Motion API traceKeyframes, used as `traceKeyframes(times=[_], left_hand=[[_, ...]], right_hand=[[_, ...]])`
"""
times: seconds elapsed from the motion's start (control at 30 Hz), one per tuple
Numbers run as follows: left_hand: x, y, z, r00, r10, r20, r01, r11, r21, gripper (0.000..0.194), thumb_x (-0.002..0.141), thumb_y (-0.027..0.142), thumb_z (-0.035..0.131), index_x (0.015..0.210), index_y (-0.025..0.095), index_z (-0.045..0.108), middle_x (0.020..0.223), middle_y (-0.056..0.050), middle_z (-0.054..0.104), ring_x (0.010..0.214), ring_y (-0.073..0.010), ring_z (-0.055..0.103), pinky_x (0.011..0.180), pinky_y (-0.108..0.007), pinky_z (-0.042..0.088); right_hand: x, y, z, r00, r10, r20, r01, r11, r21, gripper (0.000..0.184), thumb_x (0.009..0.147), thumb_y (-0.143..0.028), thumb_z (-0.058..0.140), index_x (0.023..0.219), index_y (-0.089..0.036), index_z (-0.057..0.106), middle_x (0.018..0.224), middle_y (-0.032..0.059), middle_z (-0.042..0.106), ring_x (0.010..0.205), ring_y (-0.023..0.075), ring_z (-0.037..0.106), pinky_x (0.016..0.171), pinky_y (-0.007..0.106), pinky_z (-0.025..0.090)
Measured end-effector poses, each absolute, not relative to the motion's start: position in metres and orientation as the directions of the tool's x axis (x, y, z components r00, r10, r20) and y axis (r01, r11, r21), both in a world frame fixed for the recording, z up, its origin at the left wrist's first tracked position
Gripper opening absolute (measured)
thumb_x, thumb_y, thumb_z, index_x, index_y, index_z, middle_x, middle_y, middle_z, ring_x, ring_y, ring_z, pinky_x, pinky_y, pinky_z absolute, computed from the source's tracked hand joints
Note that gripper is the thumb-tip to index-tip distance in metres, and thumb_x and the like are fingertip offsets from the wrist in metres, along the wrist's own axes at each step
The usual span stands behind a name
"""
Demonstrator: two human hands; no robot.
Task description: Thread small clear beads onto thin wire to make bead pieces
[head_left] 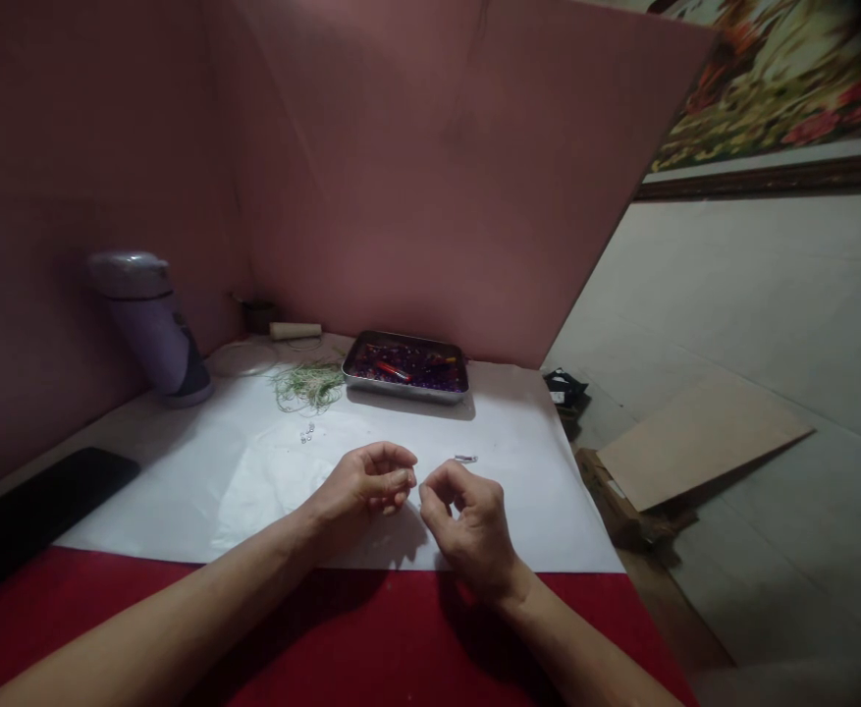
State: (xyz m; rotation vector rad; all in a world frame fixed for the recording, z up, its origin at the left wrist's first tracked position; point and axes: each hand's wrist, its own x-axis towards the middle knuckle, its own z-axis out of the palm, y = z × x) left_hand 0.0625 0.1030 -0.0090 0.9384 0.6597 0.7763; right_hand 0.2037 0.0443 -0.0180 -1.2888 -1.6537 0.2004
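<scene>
My left hand (368,484) and my right hand (465,518) rest close together on a white sheet (253,471), fingertips almost touching. Both have the fingers curled into a pinch; what they hold is too small to make out. A small silvery item (466,459) lies on the sheet just beyond my right hand. A few tiny clear beads (307,432) lie to the upper left of my left hand. Farther back stands a metal tray (405,368) filled with purple beads and a red object.
A tangle of green thread (309,383) lies left of the tray, with a pale spool (295,331) behind it. A lilac flask (151,326) stands at the left. A black phone (32,506) lies at the left edge. Pink boards wall the back. Cardboard (695,442) lies on the floor at right.
</scene>
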Motion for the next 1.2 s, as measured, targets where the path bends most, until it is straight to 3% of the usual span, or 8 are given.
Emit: traceKeyframes(times=[1.2], left_hand=[[0.0621, 0.1039, -0.0119, 0.574, 0.809, -0.125, -0.306, 0.354, 0.884, 0.027, 0.058, 0.018, 0.076, 0.08, 0.012, 0.06, 0.064, 0.0, 0.057, 0.048, -0.0051, 0.048, 0.047, -0.019, 0.03]], right_hand=[[0.202, 0.0433, -0.0181, 0.038, 0.798, 0.602, 0.667, 0.428, -0.609, 0.016, 0.075, -0.016, 0.05, 0.059, -0.018, 0.047, 0.053, -0.0038, 0.048, 0.047, 0.0081, 0.041, 0.05, 0.021, 0.035]])
